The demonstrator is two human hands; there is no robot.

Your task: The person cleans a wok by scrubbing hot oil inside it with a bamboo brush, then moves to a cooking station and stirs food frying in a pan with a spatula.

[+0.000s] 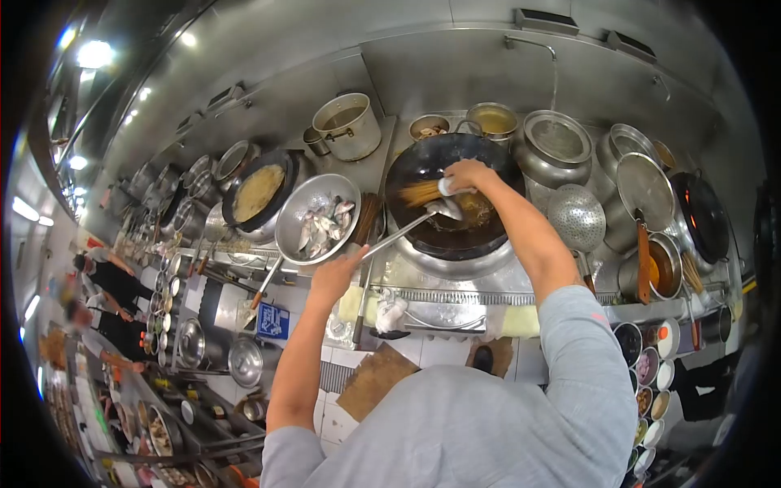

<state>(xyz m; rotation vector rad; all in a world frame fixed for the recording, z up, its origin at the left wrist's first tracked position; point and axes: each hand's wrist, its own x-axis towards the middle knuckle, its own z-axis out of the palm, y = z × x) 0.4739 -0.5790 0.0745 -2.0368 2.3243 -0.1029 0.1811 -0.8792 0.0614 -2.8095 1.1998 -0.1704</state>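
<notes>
Grey shirt (455,423), cut off below; right hand (470,175) hides apparent brush (421,193).

bowl (291,208) crowding left of wok (416,167), pot (556,172) right

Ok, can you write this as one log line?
left hand: gripping long-handled silver metal ladle | right hand: gripping bundled tan bristle brush | both tools: over round black metal wok, contact unclear

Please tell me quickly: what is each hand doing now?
Left hand: closed, holding the long handle of a metal ladle.
Right hand: closed, holding a bristled brush over the wok.
</notes>
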